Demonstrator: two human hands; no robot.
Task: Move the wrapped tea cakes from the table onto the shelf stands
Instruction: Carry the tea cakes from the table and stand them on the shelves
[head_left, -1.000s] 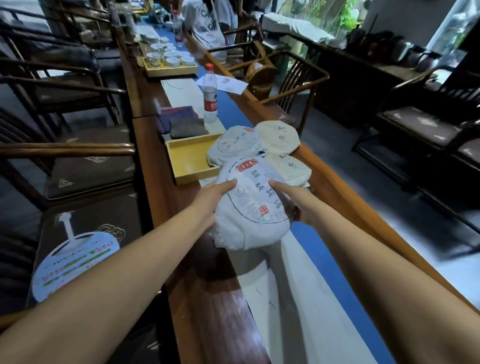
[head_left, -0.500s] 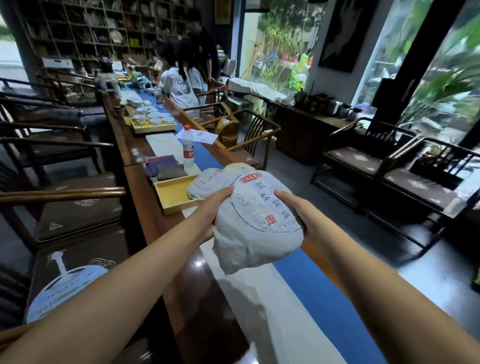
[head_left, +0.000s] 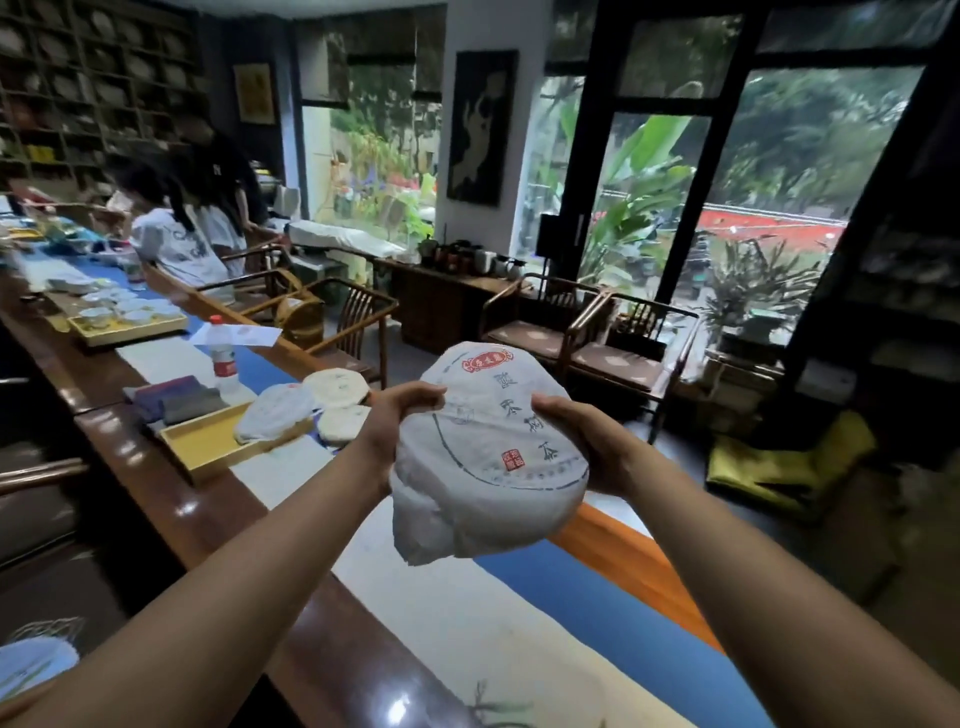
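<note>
tea cake: white paper-wrapped tea cake (head_left: 491, 452), round, red label at top, column of dark characters, small red stamp, blue dotted ring; held up in the air above the table's near-right edge, tilted, face toward camera
left hand: left hand (head_left: 397, 421) grips the cake's left edge, thumb on the printed face, fingers behind
right hand: right hand (head_left: 587, 441) grips the cake's right edge, thumb on top, fingers curled under
wrapper: loose folds bunched at the lower-left underside
other cakes: three more wrapped cakes (head_left: 317, 410) lie on the table, left of and beyond the held one, clustered, touching; the leftmost overlaps the tray's edge
tray: yellow tray (head_left: 208, 441), left of the cakes
table: long wooden table (head_left: 171, 499) with blue and white runner, running from near to far left
bottle: water bottle (head_left: 222, 353), red label, upright beyond the tray
cloths: folded cloths (head_left: 174, 400), purple and grey, just left of the bottle
far tray: second tray with white cups (head_left: 122, 314), further along the table
people: two people (head_left: 192, 228) at the table's far end, blurred
shelf: wall shelf (head_left: 88, 88) far left, contents unclear
chairs: wooden chairs (head_left: 597, 332) right, by the windows
</note>
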